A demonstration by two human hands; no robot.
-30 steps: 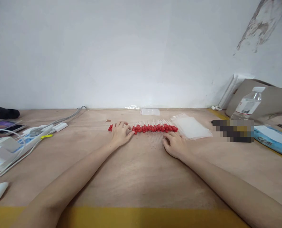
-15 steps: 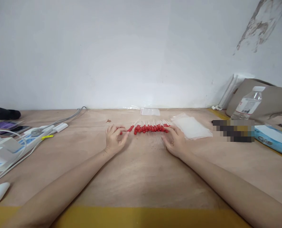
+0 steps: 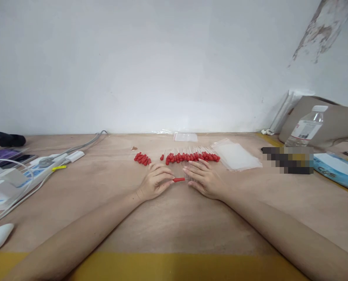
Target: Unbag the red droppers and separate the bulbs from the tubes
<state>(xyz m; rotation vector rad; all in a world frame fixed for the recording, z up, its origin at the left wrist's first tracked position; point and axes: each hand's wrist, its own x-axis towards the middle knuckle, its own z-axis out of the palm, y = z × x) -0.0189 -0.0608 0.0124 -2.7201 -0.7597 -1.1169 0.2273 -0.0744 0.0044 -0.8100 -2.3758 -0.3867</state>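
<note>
Across a wide plywood table (image 3: 174, 222), seen from my head camera, both bare forearms reach forward and meet near the centre. Beyond the hands, a row of red-capped clear tubes (image 3: 193, 157) lies side by side, running left to right. A small heap of loose red caps (image 3: 142, 159) sits just to its left and a stack of clear bags (image 3: 235, 156) to its right. A power strip (image 3: 36, 171) with cables sits far left, a water bottle (image 3: 307, 128) far right. My left hand (image 3: 156, 182) is curled, thumb and fingertips pinched on the left end of a single red cap (image 3: 179, 180). My right hand (image 3: 205, 180) is palm down, fingers stretched toward the cap's other end; I cannot tell whether it grips anything, since any clear tube there is too faint to see. The cap sits between the two hands, near the row but apart from it, its long axis level and running left to right, free end pointing at my right fingertips. I judge this to be close work on one piece, and the next move calls for a fine, steady pinch along that same axis
</note>
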